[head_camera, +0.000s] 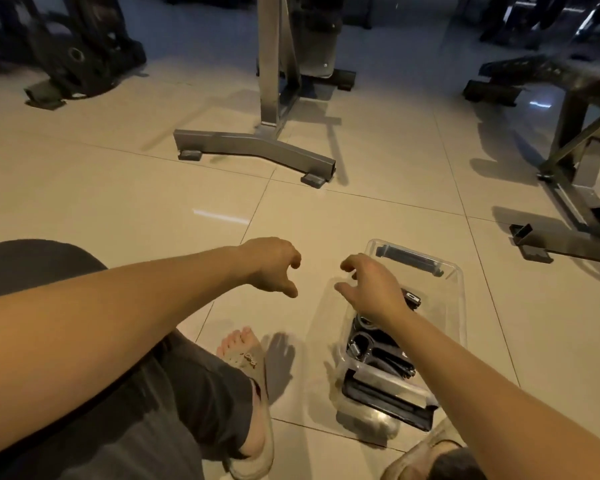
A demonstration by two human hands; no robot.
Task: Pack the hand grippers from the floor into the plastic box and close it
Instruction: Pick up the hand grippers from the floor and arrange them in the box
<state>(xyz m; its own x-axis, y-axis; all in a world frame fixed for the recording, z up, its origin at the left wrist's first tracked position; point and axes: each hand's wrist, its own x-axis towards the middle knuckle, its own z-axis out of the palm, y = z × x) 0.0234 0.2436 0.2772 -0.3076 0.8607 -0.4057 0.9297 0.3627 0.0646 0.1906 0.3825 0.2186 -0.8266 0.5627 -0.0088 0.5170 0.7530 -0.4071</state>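
Observation:
A clear plastic box (456, 306) stands on the tiled floor at the lower right. It has a dark latch at its far end (409, 259) and another at its near end (392, 403). Several black hand grippers (378, 351) lie inside. A clear lid seems to lie over the box, shifted a little left; whether it is latched I cannot tell. My right hand (371, 285) hovers over the box's far left part, fingers loosely curled, holding nothing. My left hand (274, 265) hangs in the air left of the box, also loosely curled with nothing in it.
My legs and sandalled feet (246, 375) are on the floor left of and in front of the box. A grey machine base (257, 150) stands ahead, a bench frame (568, 174) at the right, and a weight-plate rack (77, 60) at the far left.

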